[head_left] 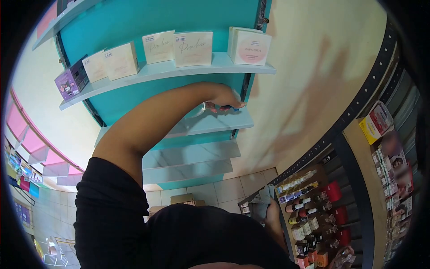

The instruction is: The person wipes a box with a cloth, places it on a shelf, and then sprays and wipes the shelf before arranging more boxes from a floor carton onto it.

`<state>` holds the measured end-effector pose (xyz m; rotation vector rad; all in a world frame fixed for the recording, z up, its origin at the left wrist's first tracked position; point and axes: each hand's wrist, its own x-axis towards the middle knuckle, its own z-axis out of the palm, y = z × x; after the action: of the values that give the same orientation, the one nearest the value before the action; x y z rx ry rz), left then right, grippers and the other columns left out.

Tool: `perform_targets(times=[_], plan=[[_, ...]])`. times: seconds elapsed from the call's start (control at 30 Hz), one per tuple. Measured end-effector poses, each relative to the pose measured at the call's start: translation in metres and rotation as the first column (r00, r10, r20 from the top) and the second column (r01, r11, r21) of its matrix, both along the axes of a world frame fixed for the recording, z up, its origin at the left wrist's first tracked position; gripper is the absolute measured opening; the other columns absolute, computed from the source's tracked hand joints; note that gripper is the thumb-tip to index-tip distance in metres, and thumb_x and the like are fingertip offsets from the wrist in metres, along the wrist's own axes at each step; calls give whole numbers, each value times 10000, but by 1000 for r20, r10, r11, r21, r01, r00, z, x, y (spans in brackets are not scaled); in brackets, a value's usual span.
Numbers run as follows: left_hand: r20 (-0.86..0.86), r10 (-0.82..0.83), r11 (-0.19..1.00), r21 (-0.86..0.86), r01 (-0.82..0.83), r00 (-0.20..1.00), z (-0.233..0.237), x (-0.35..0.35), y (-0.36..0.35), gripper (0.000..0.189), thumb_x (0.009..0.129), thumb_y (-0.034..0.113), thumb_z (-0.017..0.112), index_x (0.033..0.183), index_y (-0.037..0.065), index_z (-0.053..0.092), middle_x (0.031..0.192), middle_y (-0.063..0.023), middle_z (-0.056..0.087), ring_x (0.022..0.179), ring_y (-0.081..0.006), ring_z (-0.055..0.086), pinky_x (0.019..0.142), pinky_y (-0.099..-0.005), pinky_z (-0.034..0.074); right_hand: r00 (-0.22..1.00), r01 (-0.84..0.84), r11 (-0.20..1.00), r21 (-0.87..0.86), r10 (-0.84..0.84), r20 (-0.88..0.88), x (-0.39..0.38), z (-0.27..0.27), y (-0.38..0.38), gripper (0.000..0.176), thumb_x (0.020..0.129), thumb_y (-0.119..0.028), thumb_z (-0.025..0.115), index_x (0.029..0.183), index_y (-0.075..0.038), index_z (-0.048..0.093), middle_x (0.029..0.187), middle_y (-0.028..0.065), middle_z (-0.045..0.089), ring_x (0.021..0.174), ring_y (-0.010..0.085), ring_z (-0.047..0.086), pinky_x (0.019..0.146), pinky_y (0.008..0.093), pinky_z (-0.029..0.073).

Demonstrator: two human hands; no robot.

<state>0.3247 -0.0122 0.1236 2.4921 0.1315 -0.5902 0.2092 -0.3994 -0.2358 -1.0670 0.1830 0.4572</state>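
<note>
My left arm stretches across the turquoise wall unit, and my left hand is over the right end of the second shelf. Its fingers curl round something small with clear and blue parts, mostly hidden under the palm. I cannot make out what it is. Low on the right, close to my body, my right hand grips a grey-blue cloth that hangs in folds; most of its fingers are hidden. On the top shelf above my left hand stand white cosmetic boxes and a white box with a pink circle.
A purple box stands at the top shelf's left end. Lower shelves sit beneath my arm. Cardboard boxes lie on the tiled floor. On the right, a display rack holds bottles and small boxes. Pink shelving lines the left.
</note>
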Motion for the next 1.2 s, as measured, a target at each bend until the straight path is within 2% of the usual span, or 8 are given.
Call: perform_targets(times=[0.47, 0.57, 0.73, 0.87, 0.97, 1.03, 1.13, 1.2], plan=[[-90, 56, 997, -45, -60, 994, -6, -24, 39, 527, 886, 585, 669, 1043, 81, 686, 815, -57, 647, 660, -151, 587, 551, -315, 490, 996, -74, 990, -123, 80, 48, 18, -47, 4, 374, 1010, -214, 452, 1156, 61, 658, 1075, 127, 692, 986, 235, 661, 896, 333, 505], [-92, 90, 996, 35, -87, 992, 1, -44, 47, 517, 876, 572, 691, 1029, 77, 690, 813, -55, 644, 648, -149, 593, 524, -311, 471, 984, -128, 978, -164, 145, 100, 7, 13, 33, 362, 1014, -215, 453, 1127, 47, 675, 1068, 120, 695, 974, 229, 662, 891, 331, 507], [-34, 171, 977, -124, -174, 985, 2, -80, 70, 594, 856, 623, 681, 967, 40, 699, 852, -79, 652, 565, -180, 587, 490, -304, 450, 973, -180, 984, 12, 180, -147, 6, 30, 60, 362, 1018, -237, 459, 1178, 31, 642, 1119, 136, 687, 984, 246, 672, 909, 352, 518], [77, 215, 965, -169, -199, 974, 14, -129, 69, 642, 854, 629, 674, 1020, 9, 693, 934, -105, 672, 588, -193, 610, 521, -306, 469, 939, -296, 947, 128, 312, -141, 16, -6, 74, 384, 1024, -262, 467, 1223, 33, 612, 1133, 144, 682, 1007, 258, 672, 933, 368, 518], [204, 286, 945, -220, -241, 936, 9, -158, 75, 548, 852, 499, 719, 1064, -5, 676, 943, -109, 659, 625, -193, 631, 572, -305, 499, 922, -349, 934, 78, 357, -148, 10, 11, 93, 402, 1027, -286, 480, 1233, 35, 606, 1144, 151, 679, 1019, 267, 671, 943, 376, 516], [352, 393, 816, -560, -146, 850, -3, -182, 80, 401, 834, 298, 732, 1078, -12, 663, 918, -105, 653, 638, -175, 633, 615, -288, 518, 919, -363, 932, 7, 359, -164, 9, 12, 102, 418, 1021, -304, 509, 1243, 40, 597, 1162, 153, 673, 1035, 268, 665, 946, 379, 512], [358, 495, 711, -690, -133, 792, -24, -209, 86, 316, 814, 156, 707, 1079, -9, 663, 921, -106, 660, 634, -151, 626, 615, -276, 523, 929, -354, 931, -90, 339, -150, -1, 30, 114, 430, 1009, -309, 539, 1256, 40, 585, 1168, 154, 669, 1049, 261, 658, 946, 385, 509], [305, 460, 704, -698, -133, 834, -33, -218, 91, 451, 822, 168, 733, 1233, 14, 631, 1122, -115, 654, 835, -170, 634, 647, -307, 559, 927, -359, 929, -93, 342, -156, -7, 39, 120, 440, 1005, -314, 547, 1264, 40, 577, 1173, 156, 666, 1052, 261, 656, 946, 388, 507]])
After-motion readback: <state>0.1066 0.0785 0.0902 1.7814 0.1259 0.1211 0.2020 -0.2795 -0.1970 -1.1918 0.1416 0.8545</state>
